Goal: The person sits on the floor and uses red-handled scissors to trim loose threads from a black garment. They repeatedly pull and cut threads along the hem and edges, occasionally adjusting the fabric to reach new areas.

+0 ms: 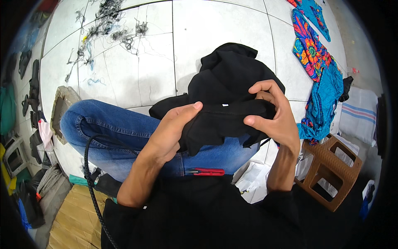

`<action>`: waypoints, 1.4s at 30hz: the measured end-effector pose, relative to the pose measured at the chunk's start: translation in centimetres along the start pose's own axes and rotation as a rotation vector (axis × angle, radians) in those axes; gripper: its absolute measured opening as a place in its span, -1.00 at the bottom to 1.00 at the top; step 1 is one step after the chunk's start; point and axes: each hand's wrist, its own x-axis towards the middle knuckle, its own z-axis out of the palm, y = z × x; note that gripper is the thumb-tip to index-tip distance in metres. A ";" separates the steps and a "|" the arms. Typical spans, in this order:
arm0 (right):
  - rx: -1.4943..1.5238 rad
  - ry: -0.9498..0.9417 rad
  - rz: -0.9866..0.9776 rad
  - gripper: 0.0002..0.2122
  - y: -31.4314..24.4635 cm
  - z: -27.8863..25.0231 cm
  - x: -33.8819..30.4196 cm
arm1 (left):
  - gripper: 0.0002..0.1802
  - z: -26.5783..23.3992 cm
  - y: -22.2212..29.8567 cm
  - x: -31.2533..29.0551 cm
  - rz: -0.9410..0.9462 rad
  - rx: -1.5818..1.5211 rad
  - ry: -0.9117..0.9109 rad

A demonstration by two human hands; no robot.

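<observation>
Far L: white stool (pixel 16 155). Thread scraps (pixel 118 37), loose tangles on floor (pixel 219 25). Poss. fouling of black cloth (pixel 238 74) w/ lint, in event of trailing onto floor. Cord (pixel 88 164) beside jeans (pixel 112 120); snag risk for L forearm, esp. on a wide swing.

Ctr: L hand (pixel 174 128), thumb pressed on top of cloth, other fingers curled under, mostly hidden; apparently closed on it. Snips (pixel 207 171) loose on lap; liable to slide off w/ shift of legs, or to catch cloth. Cloth over lap, bunched on far side, seam taut-ish betw. hands, small white tag (pixel 225 105) on top. Seam easily misread, black on black.

R: R hand (pixel 273 112), thumb & index well parted, C-shaped, cloth edge betw.; grip of rear fingers: can't tell. Poss. slip of fold at this end, cause: loose pinch. Beyond: brown stool (pixel 319 182), bright cloth (pixel 313 54), well apart.
</observation>
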 end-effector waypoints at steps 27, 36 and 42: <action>0.175 -0.049 -0.041 -0.71 0.0 -0.8 -1.9 | -0.82 -0.5 0.5 -1.6 0.536 0.596 -0.140; -0.337 0.138 -0.520 -0.68 -1.2 -1.5 -3.1 | -0.56 1.8 1.5 -3.5 1.008 1.273 0.076; -0.536 0.306 -0.737 -0.64 -0.2 0.2 -4.4 | -0.71 -0.2 -0.4 -3.0 1.453 1.399 0.184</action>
